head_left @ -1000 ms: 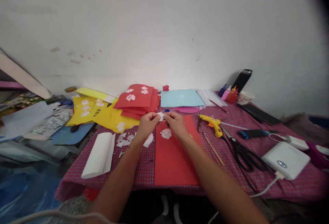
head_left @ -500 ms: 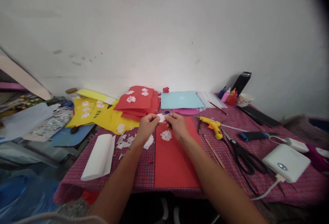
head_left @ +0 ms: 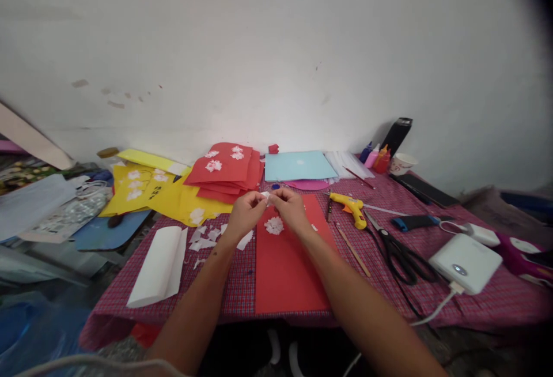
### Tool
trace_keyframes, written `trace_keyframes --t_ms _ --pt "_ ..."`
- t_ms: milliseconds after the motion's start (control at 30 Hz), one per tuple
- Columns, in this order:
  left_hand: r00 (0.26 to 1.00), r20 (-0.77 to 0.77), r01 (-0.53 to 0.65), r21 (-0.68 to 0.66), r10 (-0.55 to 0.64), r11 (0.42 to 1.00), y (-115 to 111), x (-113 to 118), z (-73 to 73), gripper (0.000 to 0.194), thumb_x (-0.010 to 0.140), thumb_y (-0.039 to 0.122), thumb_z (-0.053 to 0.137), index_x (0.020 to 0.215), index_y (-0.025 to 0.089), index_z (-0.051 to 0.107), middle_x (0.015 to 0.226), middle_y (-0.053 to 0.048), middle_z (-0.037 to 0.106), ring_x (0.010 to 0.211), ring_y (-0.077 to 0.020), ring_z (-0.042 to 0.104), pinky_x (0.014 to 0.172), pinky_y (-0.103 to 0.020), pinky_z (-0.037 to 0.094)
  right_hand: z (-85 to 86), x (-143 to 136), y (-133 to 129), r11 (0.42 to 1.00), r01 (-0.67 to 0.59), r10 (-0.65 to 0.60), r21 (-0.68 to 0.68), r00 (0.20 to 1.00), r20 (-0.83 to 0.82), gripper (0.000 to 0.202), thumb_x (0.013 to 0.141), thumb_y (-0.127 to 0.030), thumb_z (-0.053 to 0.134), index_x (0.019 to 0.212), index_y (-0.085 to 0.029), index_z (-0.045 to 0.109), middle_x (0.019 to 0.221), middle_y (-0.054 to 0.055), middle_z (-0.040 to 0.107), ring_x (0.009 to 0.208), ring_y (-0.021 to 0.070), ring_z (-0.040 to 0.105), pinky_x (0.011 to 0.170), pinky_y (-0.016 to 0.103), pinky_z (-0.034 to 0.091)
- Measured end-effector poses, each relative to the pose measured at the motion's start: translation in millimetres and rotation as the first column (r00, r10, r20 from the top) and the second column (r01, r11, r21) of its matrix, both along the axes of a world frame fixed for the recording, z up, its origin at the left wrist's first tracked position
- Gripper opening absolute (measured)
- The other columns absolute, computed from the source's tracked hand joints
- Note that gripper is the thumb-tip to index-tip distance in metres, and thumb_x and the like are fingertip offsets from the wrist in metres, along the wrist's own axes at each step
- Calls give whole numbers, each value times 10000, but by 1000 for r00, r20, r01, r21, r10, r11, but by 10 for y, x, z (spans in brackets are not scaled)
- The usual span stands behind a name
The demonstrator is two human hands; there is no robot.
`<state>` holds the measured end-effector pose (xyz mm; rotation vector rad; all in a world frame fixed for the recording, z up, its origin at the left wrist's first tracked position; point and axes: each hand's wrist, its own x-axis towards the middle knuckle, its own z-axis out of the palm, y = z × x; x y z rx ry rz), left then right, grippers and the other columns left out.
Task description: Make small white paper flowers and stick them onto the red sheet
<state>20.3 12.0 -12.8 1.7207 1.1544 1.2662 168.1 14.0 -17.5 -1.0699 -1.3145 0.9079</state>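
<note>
1. Pale wall (head_left: 276,48), behind the table.
2. Cloth-covered table (head_left: 237,287); right end fades into darkness.
3. Red sheet (head_left: 287,276), flat on the table.
4. Left hand (head_left: 247,214) and right hand (head_left: 289,210), fingertips nearly closed, together pinching a white paper piece (head_left: 265,195).
5. White flower (head_left: 273,225), on the red sheet.
6. The white paper piece, near the sheet's far end; mostly hidden, shape unclear.

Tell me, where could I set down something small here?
Try the near half of the front red sheet, between the forearms, or the tablecloth patch between the pencil and yellow glue gun. Crowded: right, with scissors and white box; back left, with red stack and yellow sheets.
</note>
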Motion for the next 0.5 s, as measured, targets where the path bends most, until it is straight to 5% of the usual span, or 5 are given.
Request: trace_keyframes --t_ms 500 --pt "998 -39 -51 2 51 999 23 -19 -24 158 806 310 589 751 166 625 717 2 619 675 -121 532 634 -217 411 7 -29 -1 991 -37 10 -130 979 -203 95 699 -257 596 636 -187 587 473 -58 501 406 92 419 416 220 307"
